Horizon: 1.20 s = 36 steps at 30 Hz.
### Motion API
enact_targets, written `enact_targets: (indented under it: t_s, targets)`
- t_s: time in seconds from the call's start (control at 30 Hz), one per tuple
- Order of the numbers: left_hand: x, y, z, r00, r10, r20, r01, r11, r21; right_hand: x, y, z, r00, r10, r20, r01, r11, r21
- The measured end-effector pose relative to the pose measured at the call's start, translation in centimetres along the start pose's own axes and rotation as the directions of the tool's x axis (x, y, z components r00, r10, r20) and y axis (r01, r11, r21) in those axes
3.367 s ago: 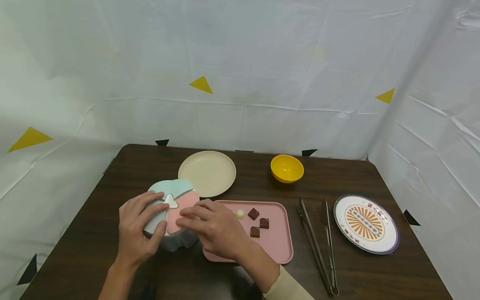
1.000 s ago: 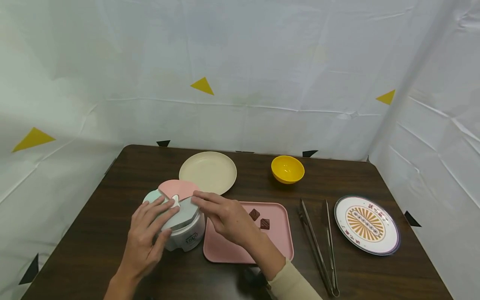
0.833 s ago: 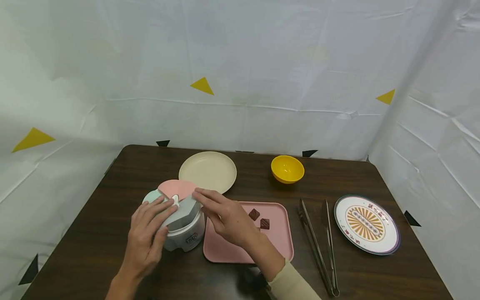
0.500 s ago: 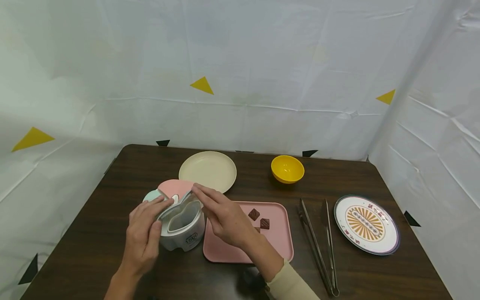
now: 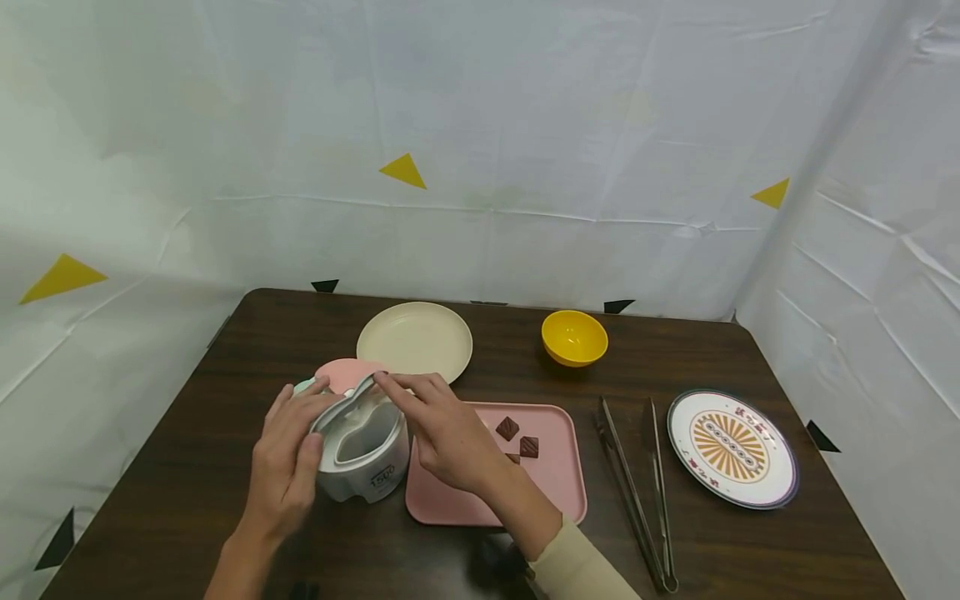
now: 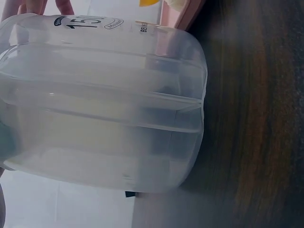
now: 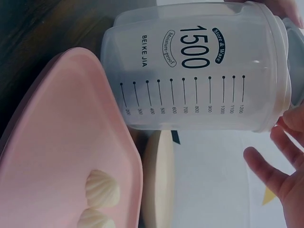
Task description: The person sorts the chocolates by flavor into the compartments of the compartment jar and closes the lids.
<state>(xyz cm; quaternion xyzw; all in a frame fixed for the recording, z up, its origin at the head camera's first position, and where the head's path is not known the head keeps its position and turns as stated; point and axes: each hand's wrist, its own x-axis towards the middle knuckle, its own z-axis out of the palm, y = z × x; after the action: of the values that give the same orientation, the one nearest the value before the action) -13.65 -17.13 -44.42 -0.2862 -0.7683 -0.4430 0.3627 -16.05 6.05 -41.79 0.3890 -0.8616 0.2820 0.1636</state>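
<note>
A translucent food storage container marked 1500 stands at the left of the table, seen close up in both wrist views. Its grey lid is tilted up, baring a compartment opening. A pink lid lies flat behind, and a sliver of a mint lid shows. My left hand holds the container's top from the left, fingers over the lids and thumb at the near side. From the right, fingertips of my right hand hold the grey lid's raised edge. The exact finger contact is partly hidden.
A pink tray with brown chocolates and cream-coloured swirled pieces adjoins the container. Behind stands a beige plate. Farther right are a yellow bowl, metal tongs and a patterned plate.
The container has been turned, bringing the grey lid to the near right and the pink one to the back. Then the grey lid's right side rose from flat to tilted.
</note>
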Motion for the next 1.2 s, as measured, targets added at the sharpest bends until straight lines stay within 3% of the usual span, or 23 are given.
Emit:
enact_targets:
  t_s: [0.5, 0.77, 1.03, 1.2]
  targets:
    - [-0.2, -0.2, 0.2, 0.999, -0.031, -0.009, 0.031, 0.999, 0.005, 0.2, -0.3, -0.1, 0.999, 0.034, 0.024, -0.034, 0.999, -0.01]
    - [-0.1, -0.2, 0.2, 1.0, -0.027, -0.012, 0.027, 1.0, -0.001, -0.5, -0.3, -0.6, 0.999, 0.044, 0.03, -0.045, 0.998, 0.049]
    - [-0.2, -0.3, 0.3, 1.0, -0.011, -0.023, 0.011, 1.0, -0.004, -3.4, 0.6, -1.6, 0.979, 0.196, 0.053, -0.201, 0.974, 0.101]
    - [-0.2, -0.3, 0.3, 1.0, -0.012, -0.027, 0.012, 1.0, 0.001, -6.5, 1.9, -2.5, 0.934, 0.353, -0.051, -0.346, 0.933, 0.102]
